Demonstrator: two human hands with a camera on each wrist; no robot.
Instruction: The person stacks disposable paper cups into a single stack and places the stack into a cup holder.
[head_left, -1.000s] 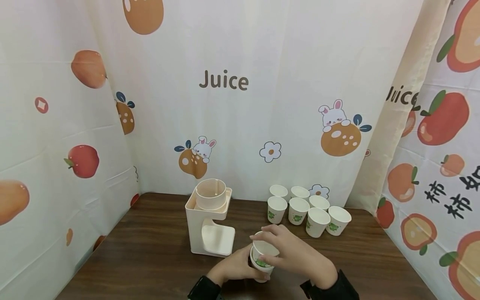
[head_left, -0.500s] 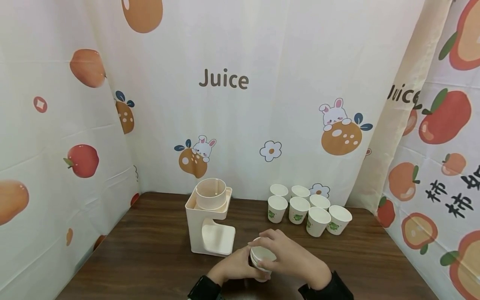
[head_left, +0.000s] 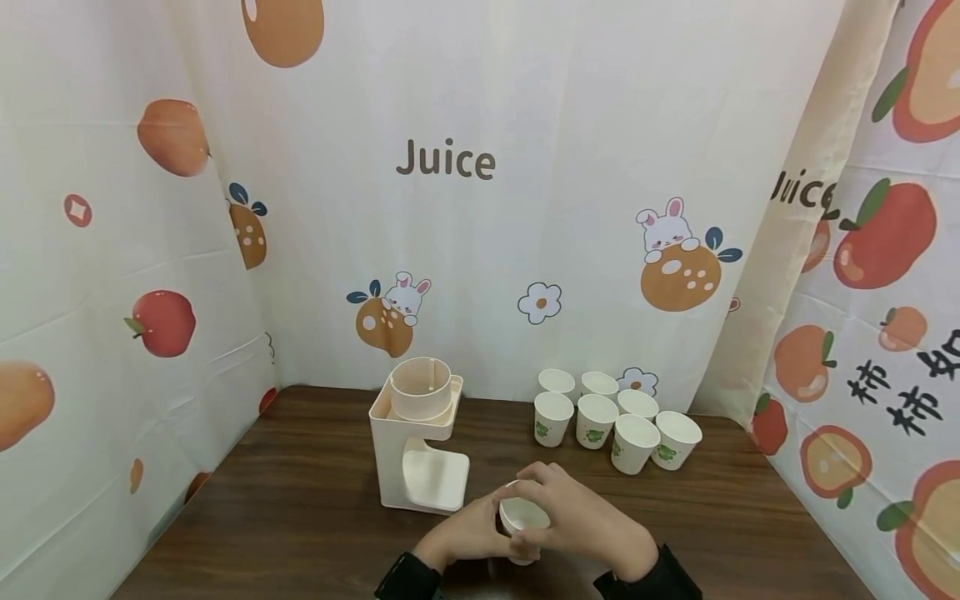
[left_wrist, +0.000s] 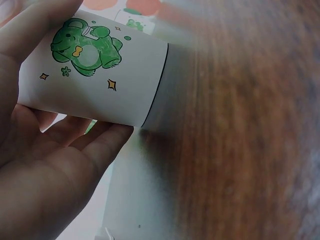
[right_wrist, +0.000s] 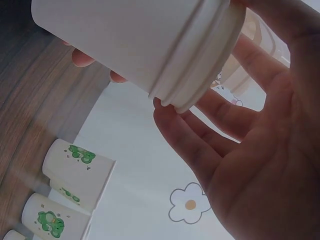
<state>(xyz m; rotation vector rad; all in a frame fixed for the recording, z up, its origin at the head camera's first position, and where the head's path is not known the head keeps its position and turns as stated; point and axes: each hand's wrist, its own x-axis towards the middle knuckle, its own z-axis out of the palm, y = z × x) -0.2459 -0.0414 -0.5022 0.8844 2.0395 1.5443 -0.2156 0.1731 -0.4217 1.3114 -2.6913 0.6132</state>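
A nested stack of white paper cups [head_left: 524, 515] is held upright low over the front of the brown table, between both hands. My left hand [head_left: 471, 532] grips the stack from the left, thumb on the near side. A green bear print shows on the outer cup [left_wrist: 90, 65] in the left wrist view, with the fingers curled under its side. My right hand [head_left: 581, 518] holds the stack around its top, fingers over the far side and thumb at the near side. Closely layered rims [right_wrist: 200, 55] show under its fingers in the right wrist view.
A cream dispenser-like stand [head_left: 401, 458] with a round cup-shaped top [head_left: 422, 400] stands left of the hands. Several upright white paper cups [head_left: 596, 421] are grouped at the back right. A fruit-printed curtain [head_left: 480, 233] borders the table [head_left: 300, 500] behind and at the sides.
My right hand has moved down and slightly left, pushing the top paper cup deeper into the cups held by the left hand. The left hand stays nearly still.
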